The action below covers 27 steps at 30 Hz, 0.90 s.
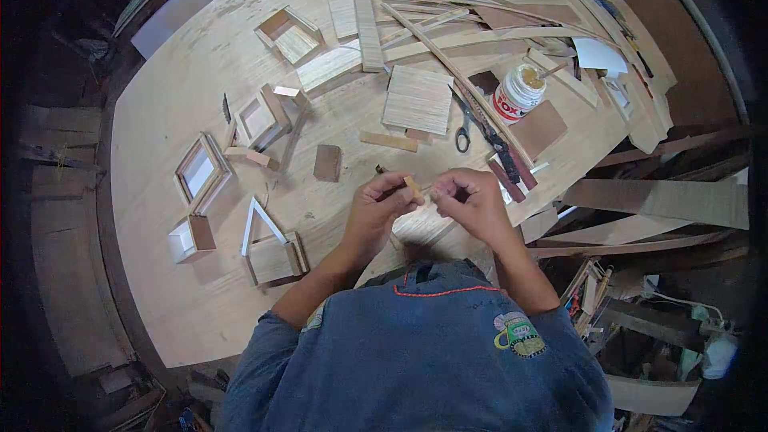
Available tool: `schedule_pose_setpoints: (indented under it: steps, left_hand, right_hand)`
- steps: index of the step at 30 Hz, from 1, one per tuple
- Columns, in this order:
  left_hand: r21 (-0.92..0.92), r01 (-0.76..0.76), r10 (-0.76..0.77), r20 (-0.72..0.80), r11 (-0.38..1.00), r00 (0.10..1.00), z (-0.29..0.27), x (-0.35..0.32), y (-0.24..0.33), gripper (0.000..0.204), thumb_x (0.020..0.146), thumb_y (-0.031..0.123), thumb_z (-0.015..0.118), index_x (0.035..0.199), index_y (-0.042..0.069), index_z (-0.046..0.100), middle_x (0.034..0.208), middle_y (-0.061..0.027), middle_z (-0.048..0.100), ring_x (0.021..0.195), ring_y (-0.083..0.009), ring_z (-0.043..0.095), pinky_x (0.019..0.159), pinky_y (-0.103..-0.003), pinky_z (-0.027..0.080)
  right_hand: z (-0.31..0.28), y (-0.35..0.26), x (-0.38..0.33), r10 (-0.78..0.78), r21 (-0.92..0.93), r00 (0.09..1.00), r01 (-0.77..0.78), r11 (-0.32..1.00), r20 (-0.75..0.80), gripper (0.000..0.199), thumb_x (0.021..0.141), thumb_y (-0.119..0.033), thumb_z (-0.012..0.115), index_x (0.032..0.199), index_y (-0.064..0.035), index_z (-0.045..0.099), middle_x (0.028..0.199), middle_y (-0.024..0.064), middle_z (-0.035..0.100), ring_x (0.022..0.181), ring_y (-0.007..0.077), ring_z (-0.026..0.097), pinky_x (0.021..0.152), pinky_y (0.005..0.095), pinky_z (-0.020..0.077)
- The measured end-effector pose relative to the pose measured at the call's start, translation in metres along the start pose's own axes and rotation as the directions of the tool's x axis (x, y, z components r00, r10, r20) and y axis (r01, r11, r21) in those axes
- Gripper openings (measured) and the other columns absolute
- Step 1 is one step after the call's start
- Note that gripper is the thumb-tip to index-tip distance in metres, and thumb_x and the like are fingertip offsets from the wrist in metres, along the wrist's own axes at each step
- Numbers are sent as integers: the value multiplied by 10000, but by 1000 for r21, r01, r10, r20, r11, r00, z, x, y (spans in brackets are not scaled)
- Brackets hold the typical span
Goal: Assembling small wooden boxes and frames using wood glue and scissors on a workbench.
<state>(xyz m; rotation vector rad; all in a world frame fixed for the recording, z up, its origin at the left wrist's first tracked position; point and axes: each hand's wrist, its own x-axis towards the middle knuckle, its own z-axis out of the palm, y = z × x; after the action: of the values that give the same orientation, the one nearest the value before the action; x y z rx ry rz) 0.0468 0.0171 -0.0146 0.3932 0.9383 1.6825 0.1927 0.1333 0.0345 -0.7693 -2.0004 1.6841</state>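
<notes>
A small tan-orange wood strip, straight-edged and narrow, is sitting pinched in the left hand's fingertips, out front at 12 o'clock. Long axis is running roughly 11 to 5 o'clock, upper end showing, lower end partly disappearing among the fingers. A thin pale sliver is pointing in from its 3 o'clock side, pinched in the right hand's fingertips. Sliver's material and any contact with the strip are reading too small to call.
</notes>
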Motion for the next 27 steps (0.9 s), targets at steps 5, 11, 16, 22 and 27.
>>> schedule_pose_setpoints:
  steps: [5, 11, 16, 22, 27]
  left_hand:
    - [-68, -62, 54, -109, 996, 993, -12, 2, 20, 262, 864, 79, 615, 1118, 20, 586, 1001, -77, 639, 878, -167, 631, 802, -291, 506]
    - [-53, -200, 188, -176, 978, 966, -38, -4, 39, 280, 845, 68, 640, 1114, 18, 585, 974, -70, 637, 884, -148, 612, 779, -260, 487]
    - [-104, -163, 147, -148, 981, 978, -38, -4, 38, 271, 840, 65, 644, 1102, 21, 588, 968, -71, 634, 860, -146, 610, 761, -256, 492]
    - [-168, -157, 156, -19, 973, 988, -41, -11, 41, 251, 854, 45, 613, 1099, 13, 569, 983, -84, 624, 888, -161, 616, 750, -242, 521]
    - [-195, -141, 130, -69, 971, 989, -38, -10, 41, 249, 841, 64, 637, 1081, 23, 588, 953, -75, 632, 838, -154, 613, 754, -258, 504]
  right_hand:
    - [-37, 20, 15, -14, -490, 999, -8, 872, -40, 168, 744, -105, 709, 811, 18, 618, 654, 45, 595, 567, 88, 519, 539, 253, 433]
    - [-120, 42, 58, -299, -542, 771, -71, 837, -563, 270, 788, -182, 673, 1011, -39, 622, 837, 91, 639, 735, 201, 601, 672, 317, 478]
    - [-185, 37, 114, -347, -531, 662, -91, 843, -664, 470, 769, -318, 705, 1120, -26, 596, 822, 106, 629, 749, 181, 602, 670, 313, 470]
    - [-202, 40, 143, -309, -523, 699, -109, 845, -645, 461, 756, -398, 700, 1038, -37, 647, 796, 102, 652, 703, 161, 602, 643, 304, 460]
    - [-215, 49, 143, -328, -539, 749, -46, 841, -575, 336, 847, -368, 603, 874, -46, 695, 736, 119, 664, 672, 203, 618, 633, 318, 458]
